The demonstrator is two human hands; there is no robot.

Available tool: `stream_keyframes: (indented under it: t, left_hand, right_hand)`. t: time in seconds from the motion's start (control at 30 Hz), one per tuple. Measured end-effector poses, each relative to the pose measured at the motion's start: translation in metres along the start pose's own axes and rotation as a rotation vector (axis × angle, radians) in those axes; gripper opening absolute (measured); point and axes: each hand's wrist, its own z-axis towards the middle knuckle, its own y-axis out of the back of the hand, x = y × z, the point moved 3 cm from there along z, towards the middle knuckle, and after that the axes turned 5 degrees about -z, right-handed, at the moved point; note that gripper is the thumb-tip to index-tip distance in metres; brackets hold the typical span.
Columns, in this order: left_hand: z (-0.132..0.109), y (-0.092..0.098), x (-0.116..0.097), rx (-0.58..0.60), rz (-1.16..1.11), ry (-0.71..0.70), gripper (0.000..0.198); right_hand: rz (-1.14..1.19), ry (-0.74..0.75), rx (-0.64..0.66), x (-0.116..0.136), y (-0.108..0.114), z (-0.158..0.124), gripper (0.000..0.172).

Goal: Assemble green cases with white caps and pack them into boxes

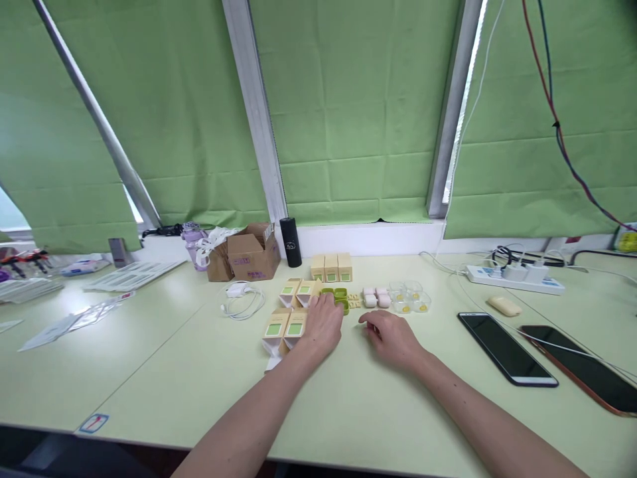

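Note:
My left hand [323,325] lies on the pale green table [149,358] with its fingers reaching the small green cases [340,297] and its palm beside several flat beige boxes with green labels [284,325]. Whether the fingers grip anything is hidden. My right hand [391,335] rests knuckles-up on the table with fingers curled under, a little in front of the pink cases [376,297] and clear plastic trays [411,297]. Three upright beige boxes [331,267] stand behind them.
A brown cardboard box [251,253], a black cylinder [290,241], a purple bottle [191,244] and a white cable [241,299] lie at the back left. Two phones [505,346] [587,377], a yellow case [503,306] and a power strip [515,279] sit to the right. Papers are at far left.

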Motion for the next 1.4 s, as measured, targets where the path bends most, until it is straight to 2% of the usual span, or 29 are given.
stream_keyframes:
  t: [0.37, 0.67, 0.87, 0.97, 1.2, 1.4]
  left_hand:
    - [0.002, 0.000, 0.002, -0.017, 0.070, 0.012, 0.035]
    - [0.001, -0.001, -0.001, -0.031, 0.019, -0.025, 0.036]
    - [-0.001, 0.005, -0.008, -0.063, 0.005, -0.056, 0.034]
    - [-0.004, 0.010, -0.012, -0.098, -0.029, -0.088, 0.033]
    - [-0.011, 0.019, -0.024, -0.201, -0.137, -0.201, 0.033]
    - [-0.015, 0.019, -0.028, -0.264, -0.157, -0.272, 0.031]
  right_hand:
    - [-0.033, -0.009, 0.010, 0.001, 0.002, 0.000, 0.027]
    - [0.001, -0.009, -0.029, 0.000, 0.002, 0.000, 0.026]
    - [-0.006, -0.028, -0.089, -0.003, 0.002, 0.001, 0.029]
    - [-0.002, -0.029, -0.119, -0.005, 0.001, 0.002, 0.033]
    - [0.122, 0.013, -0.279, -0.013, -0.003, 0.003, 0.056]
    - [0.232, 0.026, -0.294, -0.015, -0.007, 0.004, 0.063]
